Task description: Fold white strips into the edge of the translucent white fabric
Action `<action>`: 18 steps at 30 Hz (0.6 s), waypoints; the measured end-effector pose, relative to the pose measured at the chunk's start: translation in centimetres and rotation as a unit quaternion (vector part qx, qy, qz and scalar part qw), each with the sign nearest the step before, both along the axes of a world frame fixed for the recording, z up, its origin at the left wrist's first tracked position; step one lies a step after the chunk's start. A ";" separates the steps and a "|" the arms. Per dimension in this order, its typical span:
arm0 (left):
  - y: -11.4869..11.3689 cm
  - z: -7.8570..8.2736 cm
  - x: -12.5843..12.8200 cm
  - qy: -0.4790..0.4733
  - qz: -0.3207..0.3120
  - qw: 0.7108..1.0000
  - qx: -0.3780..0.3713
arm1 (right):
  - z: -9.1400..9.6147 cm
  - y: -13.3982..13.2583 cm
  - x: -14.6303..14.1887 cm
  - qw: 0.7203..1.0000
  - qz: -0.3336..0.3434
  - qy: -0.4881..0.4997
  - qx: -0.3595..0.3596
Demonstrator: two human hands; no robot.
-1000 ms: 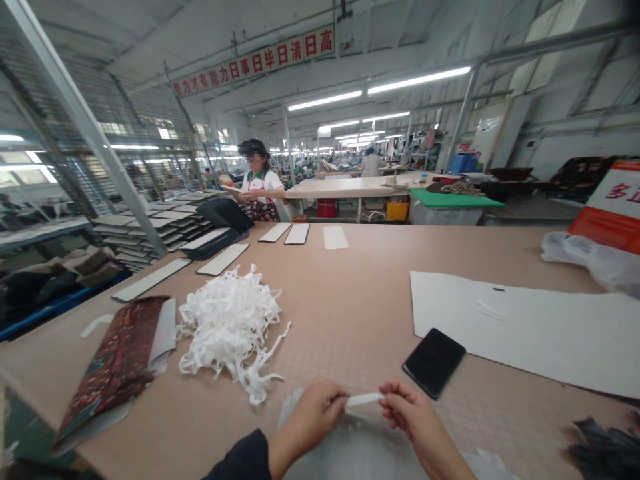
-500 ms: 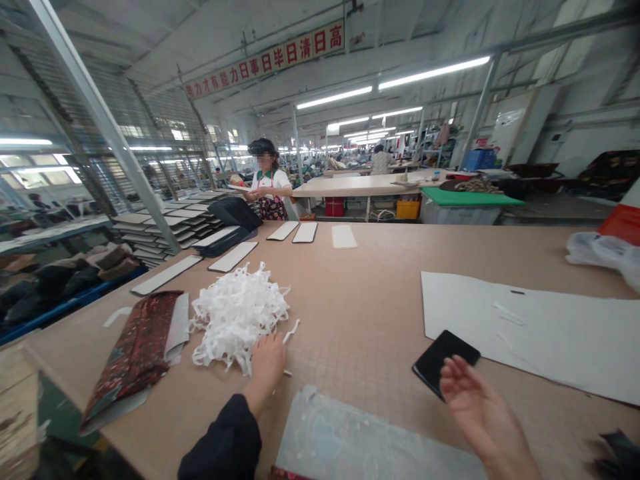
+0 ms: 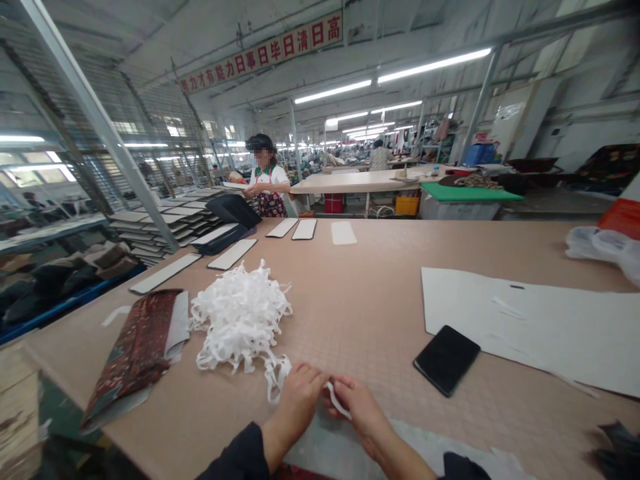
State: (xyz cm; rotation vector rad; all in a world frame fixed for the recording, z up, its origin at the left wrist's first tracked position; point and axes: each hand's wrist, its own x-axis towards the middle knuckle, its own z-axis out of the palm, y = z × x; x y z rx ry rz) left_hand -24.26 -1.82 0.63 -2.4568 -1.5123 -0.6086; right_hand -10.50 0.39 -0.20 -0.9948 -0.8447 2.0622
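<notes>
A white strip (image 3: 339,401) runs between my two hands at the near side of the table. My left hand (image 3: 300,395) is closed with its fingertips pinched at one end of it. Close against those fingertips, my right hand (image 3: 356,405) is closed on the strip too, which curves over its fingers. A tangled pile of white strips (image 3: 243,313) lies just beyond my left hand, and a few loops trail from it toward that hand. Beneath my hands lies a pale, greyish sheet (image 3: 320,443), partly hidden by my wrists.
A black phone-like slab (image 3: 447,360) lies right of my hands, beside a large white panel (image 3: 530,327). Left stands a folded dark red patterned piece (image 3: 135,353). Small white panels (image 3: 233,255) line the far left edge. A co-worker (image 3: 267,177) stands behind the table.
My left hand has come from the pile toward me and to the right. My right hand has moved left from beside the black slab to meet it. A white strip is now between them.
</notes>
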 end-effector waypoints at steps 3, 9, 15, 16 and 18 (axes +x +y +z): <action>0.1 -0.1 -0.1 0.002 -0.008 1.000 0.006 | -0.3 -0.2 0.2 0.999 0.034 -0.027 -0.003; 1.6 0.3 -2.5 0.009 0.023 0.999 -0.036 | 1.8 0.9 2.9 0.999 0.034 -0.019 0.011; 4.5 1.5 -11.3 0.060 0.252 0.960 -0.102 | 3.6 4.0 9.5 0.954 -0.170 0.245 -0.028; 4.9 1.7 -12.3 0.064 0.269 0.956 -0.099 | 3.5 4.3 10.4 0.942 -0.192 0.272 -0.039; 5.5 2.0 -13.5 0.075 0.289 0.949 -0.096 | 3.3 4.8 11.8 0.921 -0.228 0.314 -0.037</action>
